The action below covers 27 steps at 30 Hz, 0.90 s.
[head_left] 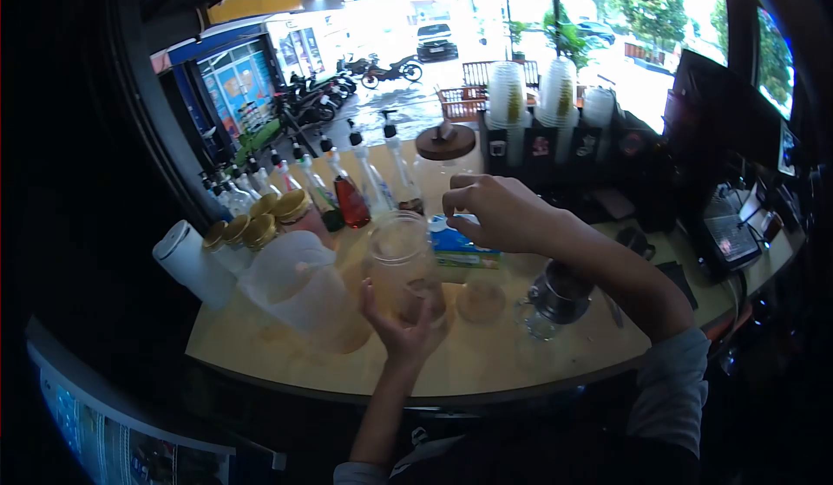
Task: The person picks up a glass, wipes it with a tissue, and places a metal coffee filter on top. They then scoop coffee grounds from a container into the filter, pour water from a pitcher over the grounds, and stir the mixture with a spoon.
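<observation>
My left hand [401,327] is wrapped round a clear, open-topped jar [399,251], held upright above the counter. My right hand [490,210] is raised to the right of the jar's mouth with its fingers curled toward the thumb. Anything pinched in those fingers is too small or hidden to make out. Left of the jar stands a large translucent plastic pitcher [293,290]. Behind the jar and under my right hand lies a blue and green packet [464,244]. A round, clear object [481,302], perhaps a lid, rests on the counter to the right.
Pump-top syrup bottles [351,200] line the counter's back edge. Gold-lidded jars [260,232] and a white cylinder [193,264] stand left. A wooden-lidded glass jar [448,145], stacked plastic cups [506,95], a metal-and-glass vessel [560,296] and a dark monitor [716,95] stand right.
</observation>
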Available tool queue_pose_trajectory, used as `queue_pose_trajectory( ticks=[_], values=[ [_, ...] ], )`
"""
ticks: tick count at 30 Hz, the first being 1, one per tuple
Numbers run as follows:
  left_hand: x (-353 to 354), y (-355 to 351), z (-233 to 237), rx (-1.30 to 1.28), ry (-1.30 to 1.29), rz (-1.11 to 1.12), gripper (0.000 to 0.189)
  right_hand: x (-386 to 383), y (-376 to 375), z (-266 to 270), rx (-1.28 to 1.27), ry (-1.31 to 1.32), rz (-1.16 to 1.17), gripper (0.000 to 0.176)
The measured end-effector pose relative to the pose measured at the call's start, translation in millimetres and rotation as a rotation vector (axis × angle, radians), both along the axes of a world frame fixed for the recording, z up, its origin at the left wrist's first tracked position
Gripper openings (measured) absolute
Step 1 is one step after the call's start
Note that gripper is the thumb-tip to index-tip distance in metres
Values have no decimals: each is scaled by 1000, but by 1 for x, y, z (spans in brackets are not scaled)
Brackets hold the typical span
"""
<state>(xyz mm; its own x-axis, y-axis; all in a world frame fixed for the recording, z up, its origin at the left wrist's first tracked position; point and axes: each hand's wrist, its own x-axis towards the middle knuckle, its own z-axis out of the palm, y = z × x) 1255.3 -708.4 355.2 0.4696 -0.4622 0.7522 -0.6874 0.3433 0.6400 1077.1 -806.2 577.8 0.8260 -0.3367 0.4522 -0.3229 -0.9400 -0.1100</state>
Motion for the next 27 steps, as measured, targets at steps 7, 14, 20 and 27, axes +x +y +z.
queue_pose_trajectory(
  ticks=[7, 14, 20, 27],
  values=[
    [-77, -1, 36, -128, -306, -244, 66, -121, 4, -27, 150, -284, -246, 12],
    [-118, -51, 49, 43, 35, -985, 99, -253, -39, -107, 149, -663, -592, 18],
    [-124, -62, 17, 145, 128, -1005, 91, -320, -86, -211, 290, -744, -752, 25],
    [-137, -63, -6, 2, 219, -955, 82, -329, -111, -241, 828, -941, -540, 31]
  ],
)
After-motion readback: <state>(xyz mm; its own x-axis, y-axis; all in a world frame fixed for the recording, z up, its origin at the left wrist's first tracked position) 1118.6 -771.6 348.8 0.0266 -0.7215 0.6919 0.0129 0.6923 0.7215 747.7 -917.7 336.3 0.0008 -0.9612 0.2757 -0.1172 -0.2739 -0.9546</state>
